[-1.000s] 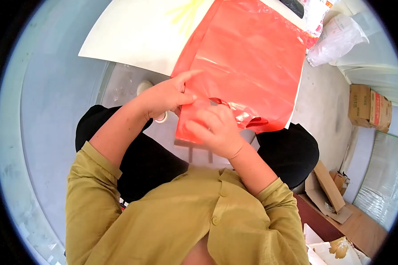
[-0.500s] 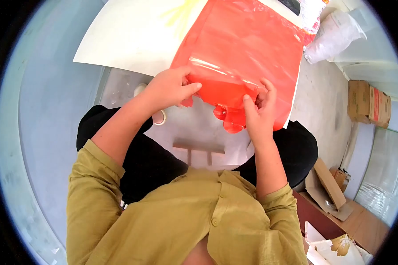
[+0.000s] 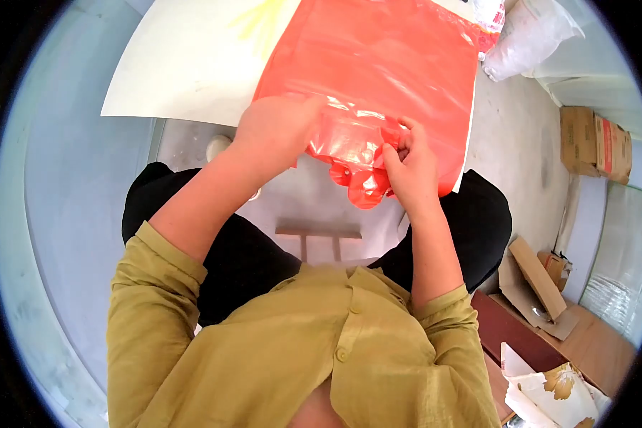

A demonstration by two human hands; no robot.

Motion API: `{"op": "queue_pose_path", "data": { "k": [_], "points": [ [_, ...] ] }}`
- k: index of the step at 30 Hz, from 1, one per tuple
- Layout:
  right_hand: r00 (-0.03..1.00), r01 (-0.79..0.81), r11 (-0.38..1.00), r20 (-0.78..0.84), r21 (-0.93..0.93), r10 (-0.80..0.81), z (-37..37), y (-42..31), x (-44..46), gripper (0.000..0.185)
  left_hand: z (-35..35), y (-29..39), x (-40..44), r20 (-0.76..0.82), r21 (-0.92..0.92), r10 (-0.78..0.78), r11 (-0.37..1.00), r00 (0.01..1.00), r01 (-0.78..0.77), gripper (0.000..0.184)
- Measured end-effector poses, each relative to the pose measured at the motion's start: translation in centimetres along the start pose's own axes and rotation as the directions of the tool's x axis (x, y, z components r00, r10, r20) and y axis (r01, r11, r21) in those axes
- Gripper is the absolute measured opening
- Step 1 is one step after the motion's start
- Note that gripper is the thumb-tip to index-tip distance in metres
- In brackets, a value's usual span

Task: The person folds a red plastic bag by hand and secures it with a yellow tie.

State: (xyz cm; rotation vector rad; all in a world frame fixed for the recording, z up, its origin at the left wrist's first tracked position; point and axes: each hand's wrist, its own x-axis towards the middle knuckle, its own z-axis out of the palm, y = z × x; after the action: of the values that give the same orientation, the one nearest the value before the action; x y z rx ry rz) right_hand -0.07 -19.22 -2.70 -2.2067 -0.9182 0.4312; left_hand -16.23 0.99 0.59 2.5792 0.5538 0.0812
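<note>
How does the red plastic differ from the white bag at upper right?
The red plastic is spread mostly flat; the white bag looks bulging. The red plastic looks bigger than the white bag. The right hand grips the red plastic; the white bag is untouched. Both look creased.

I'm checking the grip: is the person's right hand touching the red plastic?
Touching. The head view shows the right hand at the near edge of the red plastic, which is pinched between thumb and fingers.
</note>
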Motion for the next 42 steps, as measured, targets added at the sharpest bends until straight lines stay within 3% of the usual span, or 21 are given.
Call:
{"op": "queue_pose_path", "data": {
  "k": [2,5,9,12,14,16,18,21,23,29,32,34,35,36,42],
  "points": [
    [1.000,-0.021,1.000,0.006,-0.009,0.021,0.0,-0.3,-0.2,0.050,2.2,-0.6,0.1,-0.162,-0.034,0.296,0.952,0.941,-0.305,0.034],
    [1.000,-0.002,0.998,0.005,-0.056,0.003,0.2,-0.3,-0.1,0.051,3.2,1.0,0.2,-0.105,-0.049,0.590,0.801,0.801,-0.596,0.037],
    [1.000,0.020,0.980,0.009,-0.198,-0.018,-0.1,-0.4,-0.4,0.051,4.4,1.9,0.1,-0.029,0.058,0.618,0.785,0.785,-0.616,0.053],
    [0.997,-0.073,0.995,0.023,-0.067,0.075,-1.3,-0.8,-1.1,0.050,4.5,2.2,0.2,0.074,0.066,0.586,0.805,0.807,-0.590,0.059],
    [0.998,0.055,0.994,-0.029,-0.094,-0.058,-2.2,-0.1,-2.3,0.049,4.9,2.1,0.5,0.063,0.076,0.591,0.800,0.804,-0.595,0.057],
    [0.908,0.358,0.874,-0.095,-0.328,-0.408,-2.9,2.0,-4.1,0.049,5.0,2.2,0.4,0.042,0.089,0.593,0.800,0.804,-0.594,0.055],
    [0.843,0.491,0.780,-0.015,-0.387,-0.538,-2.8,2.1,-5.8,0.049,5.2,2.3,0.5,0.027,0.094,0.590,0.802,0.807,-0.589,0.054],
    [0.809,0.557,0.698,0.102,-0.449,-0.579,-1.4,2.0,-7.4,0.051,5.5,2.6,0.5,0.016,0.091,0.582,0.809,0.813,-0.581,0.053],
    [0.798,0.534,0.717,-0.014,-0.448,-0.603,-0.3,1.9,-7.4,0.041,5.3,2.6,0.5,0.013,0.091,0.587,0.805,0.809,-0.586,0.055],
    [0.869,0.464,0.871,-0.111,-0.162,-0.483,-2.1,0.5,-5.9,0.026,5.0,3.7,0.2,-0.009,0.047,0.552,0.833,0.834,-0.551,0.059],
    [0.922,0.351,0.936,-0.189,0.036,-0.339,-3.0,0.8,-6.0,0.018,5.6,3.4,0.7,0.001,-0.035,0.504,0.863,0.863,-0.504,0.052],
    [0.874,0.245,0.965,-0.451,0.088,-0.181,-3.7,2.1,-5.6,0.022,5.7,3.0,1.1,0.001,-0.106,0.485,0.869,0.874,-0.482,0.046],
    [0.902,0.124,0.895,-0.425,0.428,0.078,-4.3,2.5,-5.6,0.030,5.7,2.8,1.2,0.004,-0.141,0.475,0.871,0.880,-0.470,0.043],
    [0.868,0.043,0.691,-0.370,0.722,0.332,-5.0,2.7,-5.6,0.038,5.5,2.8,1.3,0.010,-0.202,0.460,0.871,0.888,-0.448,0.042],
    [0.890,-0.101,0.702,-0.251,0.705,0.381,-6.8,5.8,-4.5,0.051,4.9,2.2,1.9,0.042,-0.378,0.414,0.849,0.909,-0.369,0.034]
  ]
}}
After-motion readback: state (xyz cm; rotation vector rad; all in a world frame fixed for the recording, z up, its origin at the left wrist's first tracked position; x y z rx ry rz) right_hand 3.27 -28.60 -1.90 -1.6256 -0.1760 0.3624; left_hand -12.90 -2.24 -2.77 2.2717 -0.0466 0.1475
